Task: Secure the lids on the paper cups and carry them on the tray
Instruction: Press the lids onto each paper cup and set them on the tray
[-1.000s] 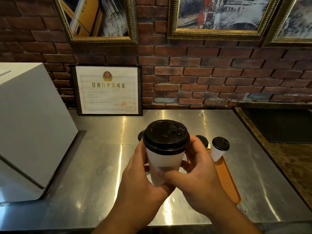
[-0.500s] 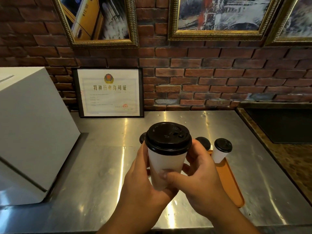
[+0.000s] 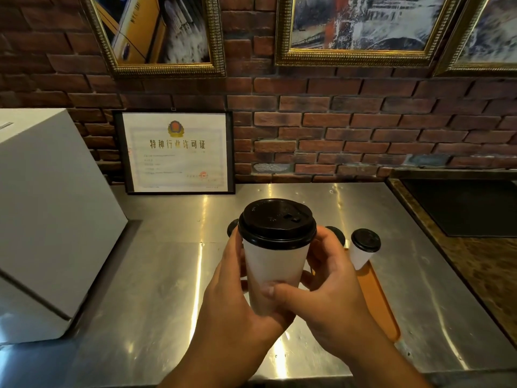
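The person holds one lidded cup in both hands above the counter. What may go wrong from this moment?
1. The left hand and the right hand grip the paper cup low on its wall. A hard squeeze might loosen the black lid, and its far seam is not visible.
2. Other lidded cups stand on the orange tray just behind the hands, partly hidden. Setting this one down could knock them.

Left hand [image 3: 232, 298] and right hand [image 3: 333, 292] grip white paper cup [image 3: 275, 271], black lid [image 3: 277, 222] above fingers. Beyond right fingers: second lidded cup [image 3: 363, 249] on orange tray [image 3: 377, 301], steel counter [image 3: 156, 289].
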